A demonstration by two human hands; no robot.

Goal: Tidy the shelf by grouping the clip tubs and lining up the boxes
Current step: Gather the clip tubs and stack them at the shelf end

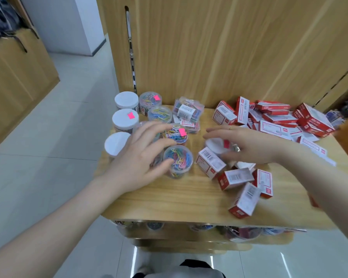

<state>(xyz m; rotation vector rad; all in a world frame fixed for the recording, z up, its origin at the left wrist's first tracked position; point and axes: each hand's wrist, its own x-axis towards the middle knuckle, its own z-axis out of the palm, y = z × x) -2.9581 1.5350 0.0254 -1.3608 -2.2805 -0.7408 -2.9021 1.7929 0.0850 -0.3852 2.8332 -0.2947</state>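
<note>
While clip tubs (147, 125) already cluster at the shelf's (169, 199) left end, the left hand (138, 157) spreads its fingers over 2, the right hand (247, 145) reaches open-fingered for a stray white-lidded tub (217, 146), and red boxes (277, 119) remain jumbled at right.

The boxes (235, 178) are red and white. The clip tubs (177, 159) hold rainbow clips. The shelf (179, 197) is light wood.

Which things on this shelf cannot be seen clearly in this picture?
- Head view: the white-lidded tub under the right hand; the hand covers it, so its contents cannot be told.
- The clip tubs behind the left hand: partly covered.
- Print on the red boxes: too small and blurred.
- Lower shelf: mostly hidden by the top shelf.
</note>
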